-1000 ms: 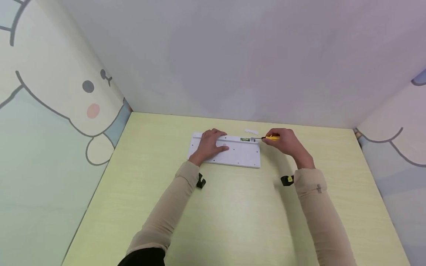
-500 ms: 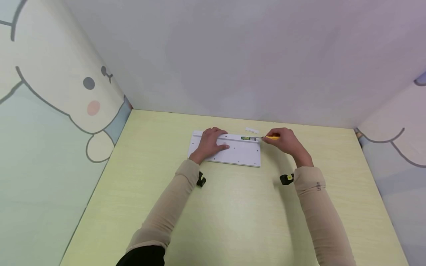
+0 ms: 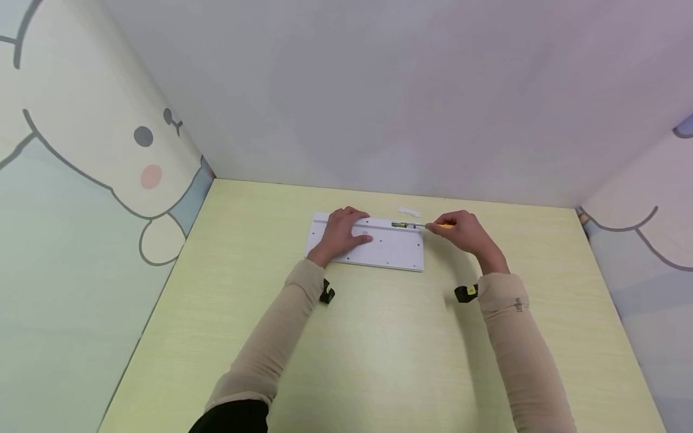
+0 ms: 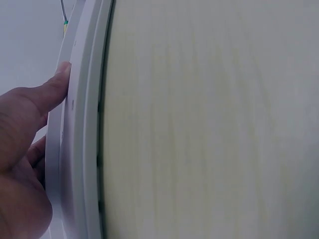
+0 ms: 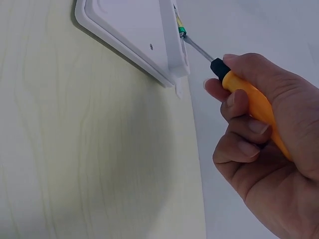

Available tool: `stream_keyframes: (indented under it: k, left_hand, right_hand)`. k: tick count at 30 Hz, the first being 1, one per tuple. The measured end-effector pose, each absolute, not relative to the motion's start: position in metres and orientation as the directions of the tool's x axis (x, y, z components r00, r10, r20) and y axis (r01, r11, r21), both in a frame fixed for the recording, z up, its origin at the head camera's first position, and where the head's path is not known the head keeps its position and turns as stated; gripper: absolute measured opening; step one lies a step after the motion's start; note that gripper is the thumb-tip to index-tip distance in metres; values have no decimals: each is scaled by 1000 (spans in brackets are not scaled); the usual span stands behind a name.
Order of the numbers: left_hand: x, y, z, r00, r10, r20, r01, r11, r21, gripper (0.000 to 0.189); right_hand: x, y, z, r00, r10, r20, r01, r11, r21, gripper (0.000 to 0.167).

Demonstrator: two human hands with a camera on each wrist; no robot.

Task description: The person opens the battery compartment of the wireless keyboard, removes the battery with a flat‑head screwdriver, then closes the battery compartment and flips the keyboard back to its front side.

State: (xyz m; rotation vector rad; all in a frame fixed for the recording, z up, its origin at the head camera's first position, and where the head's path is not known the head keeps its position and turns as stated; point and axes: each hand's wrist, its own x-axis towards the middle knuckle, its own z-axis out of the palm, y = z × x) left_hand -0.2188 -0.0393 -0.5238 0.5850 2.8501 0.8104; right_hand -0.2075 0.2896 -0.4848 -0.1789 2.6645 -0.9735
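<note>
A white keyboard (image 3: 397, 252) lies underside up on the table, small screws dotted across it and a raised ridge along its far side. My left hand (image 3: 340, 233) holds it at the left, thumb (image 4: 57, 84) on the underside and fingers bent over the far edge. At the ridge's right end an uncovered battery slot shows a green and yellow battery (image 5: 180, 26). My right hand (image 3: 460, 231) grips a screwdriver (image 5: 256, 102) by its yellow handle. Its metal shaft reaches into the slot, tip right at the battery's end.
A small white strip, like a battery cover (image 3: 409, 212), lies just beyond the keyboard. The pale wood-grain table (image 3: 390, 349) meets a plain wall (image 3: 379, 102) at its far edge. Walls with cartoon drawings stand left and right.
The screwdriver's tip has shifted slightly left along the slot toward the battery, its handle now a little lower in the head view. The left hand stays put on the keyboard.
</note>
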Motion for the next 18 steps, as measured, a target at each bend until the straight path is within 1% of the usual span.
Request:
stream_keyframes:
  k: [10,16,18]
  left_hand:
    - [-216,-40,-520,-920,390,-27,317,785,533,59]
    - [-215,-40,-520,-918,397,0,334,772,540,59]
    - [-216,-40,-520,-917,400,10,342,771,538,59]
  right_hand:
    - [-208,287,-484,-955,-203,-215,-10,749,-663,45]
    - [-207,285,-476,-963,-201,-179,-35,752,-658,42]
    - [-208,285,-475,-962,-202,-184,-35,758,-652,45]
